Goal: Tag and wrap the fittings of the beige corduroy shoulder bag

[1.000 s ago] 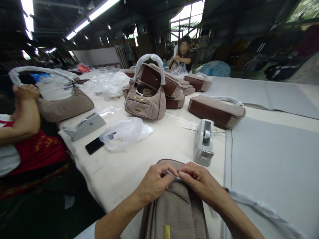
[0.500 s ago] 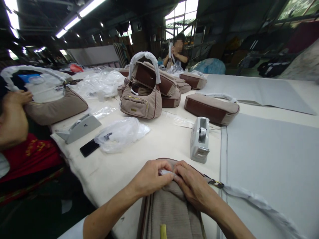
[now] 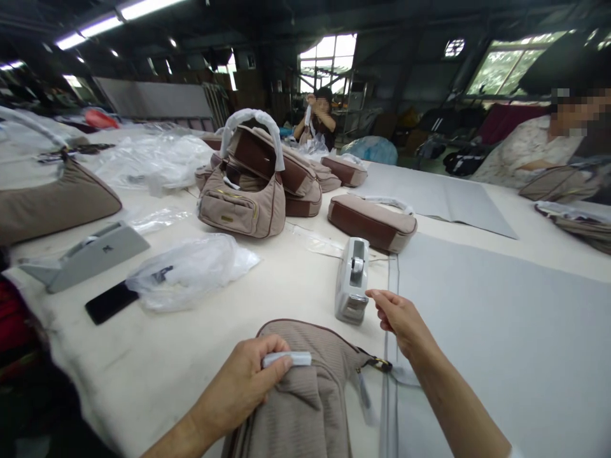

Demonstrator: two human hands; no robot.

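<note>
My left hand is closed, pinching a small flat white wrapped strip between thumb and fingers. It rests over a taupe ribbed handbag with dark brown piping, lying close to me. What is inside the white wrap is hidden. My right hand reaches to the front end of a grey tape dispenser, thumb and index finger pinched together at its cutting edge. Any tape between those fingertips is too small to make out. At the bag's right side hang a metal clasp and a wrapped strap.
A phone lies partly under a clear plastic bag, near a second tape dispenser. Finished-looking handbags are piled ahead. Grey sheets cover the right side. Other people sit at the far and right edges.
My right hand has left the white strip and moved right and forward to the tape dispenser. My left hand keeps hold of the strip. The view has turned rightward.
</note>
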